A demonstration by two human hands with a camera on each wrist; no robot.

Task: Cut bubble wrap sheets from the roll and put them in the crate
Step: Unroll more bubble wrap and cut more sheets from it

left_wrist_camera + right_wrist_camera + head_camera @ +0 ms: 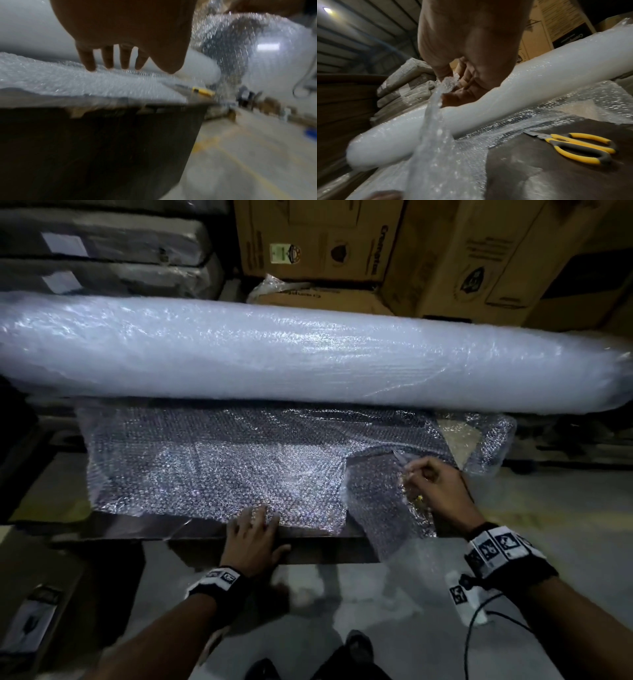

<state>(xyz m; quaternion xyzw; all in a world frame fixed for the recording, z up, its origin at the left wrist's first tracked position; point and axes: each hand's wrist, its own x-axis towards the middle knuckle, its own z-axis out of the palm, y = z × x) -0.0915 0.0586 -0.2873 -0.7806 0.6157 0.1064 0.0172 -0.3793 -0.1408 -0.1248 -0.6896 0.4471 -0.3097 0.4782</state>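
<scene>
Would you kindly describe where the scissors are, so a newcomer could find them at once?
Start at the big white bubble wrap roll lying across the dark table. In front of it, beside the unrolled bubble wrap sheet and to the right of the right hand, the scissors lie flat on bare tabletop. Their yellow and grey handles are the only bright colour there.

The left hand (126,31) fills the upper middle of the frame, its straight, spread fingers (89,60) pointing down onto a flat bubble wrap sheet (68,81) that covers the dark tabletop (85,148). Behind the fingers, the white roll (34,33) runs across the upper left. At centre right, a yellow-handled tool (203,91) lies on the tabletop, blurred. A lifted piece of bubble wrap (240,54) rises in the upper right. The pale floor (257,162), marked with yellow lines, fills the lower right.
</scene>
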